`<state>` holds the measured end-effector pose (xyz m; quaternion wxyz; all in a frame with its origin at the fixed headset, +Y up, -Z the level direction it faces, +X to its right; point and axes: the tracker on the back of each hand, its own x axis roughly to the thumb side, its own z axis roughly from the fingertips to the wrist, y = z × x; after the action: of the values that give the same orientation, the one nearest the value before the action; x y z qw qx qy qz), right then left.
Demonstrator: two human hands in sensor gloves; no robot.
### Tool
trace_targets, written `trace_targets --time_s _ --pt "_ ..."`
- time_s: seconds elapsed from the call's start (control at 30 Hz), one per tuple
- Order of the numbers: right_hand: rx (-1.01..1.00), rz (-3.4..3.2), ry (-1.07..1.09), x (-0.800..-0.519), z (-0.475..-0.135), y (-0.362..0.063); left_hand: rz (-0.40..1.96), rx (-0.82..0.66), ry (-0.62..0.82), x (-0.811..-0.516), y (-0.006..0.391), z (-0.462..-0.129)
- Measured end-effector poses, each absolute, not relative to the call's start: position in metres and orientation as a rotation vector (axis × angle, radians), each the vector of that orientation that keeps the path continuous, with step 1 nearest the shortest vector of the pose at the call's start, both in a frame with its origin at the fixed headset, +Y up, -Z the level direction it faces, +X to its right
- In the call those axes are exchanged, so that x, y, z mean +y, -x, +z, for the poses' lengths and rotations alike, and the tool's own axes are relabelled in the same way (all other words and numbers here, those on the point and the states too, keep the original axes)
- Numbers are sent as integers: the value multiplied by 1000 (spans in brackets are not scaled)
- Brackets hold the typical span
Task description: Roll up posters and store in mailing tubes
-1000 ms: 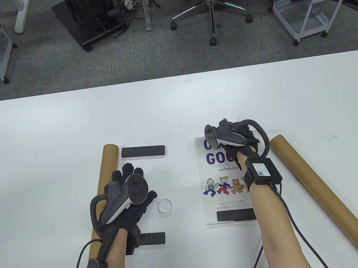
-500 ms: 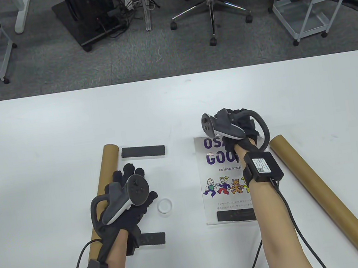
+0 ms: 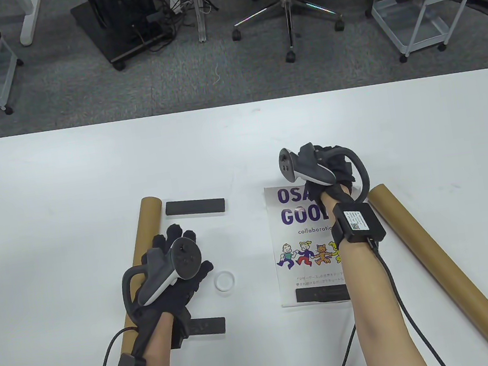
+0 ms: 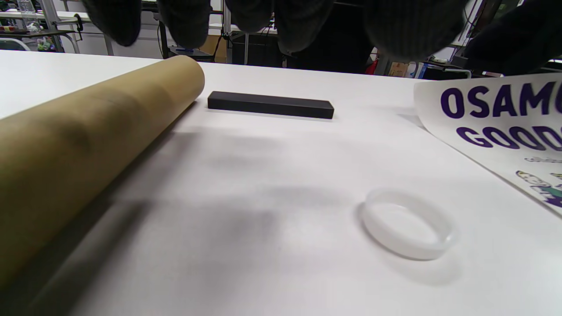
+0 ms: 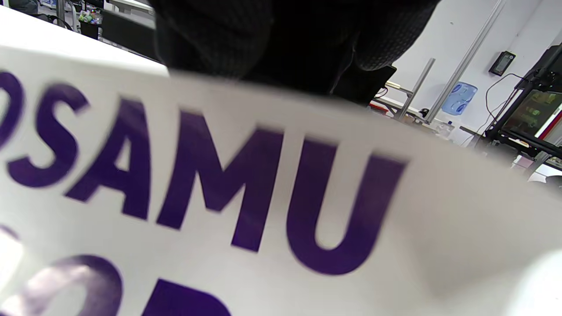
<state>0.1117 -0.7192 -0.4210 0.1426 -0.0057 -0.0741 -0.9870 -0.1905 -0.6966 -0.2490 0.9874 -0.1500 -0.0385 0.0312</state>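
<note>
The right hand [image 3: 331,170] sits at the far edge of the white paper poster with purple lettering [image 3: 300,247], its fingers hidden, so whether it grips the sheet cannot be told. The left hand [image 3: 174,265] rests flat, fingers relaxed, holding nothing, beside a brown cardboard mailing tube [image 3: 142,247], a black rectangular bar [image 3: 195,206] and a translucent plastic ring cap [image 3: 224,281].
</note>
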Motion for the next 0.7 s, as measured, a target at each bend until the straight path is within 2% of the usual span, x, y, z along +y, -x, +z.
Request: trace_targets --time_s 0.4,0.7 --pt "-356 -2806 111 -763 -430 -103 51 -70 308 -696 192 -250" --pt "-390 -2815 106 -762 -430 -106 50 -62 326 -698 193 -251"
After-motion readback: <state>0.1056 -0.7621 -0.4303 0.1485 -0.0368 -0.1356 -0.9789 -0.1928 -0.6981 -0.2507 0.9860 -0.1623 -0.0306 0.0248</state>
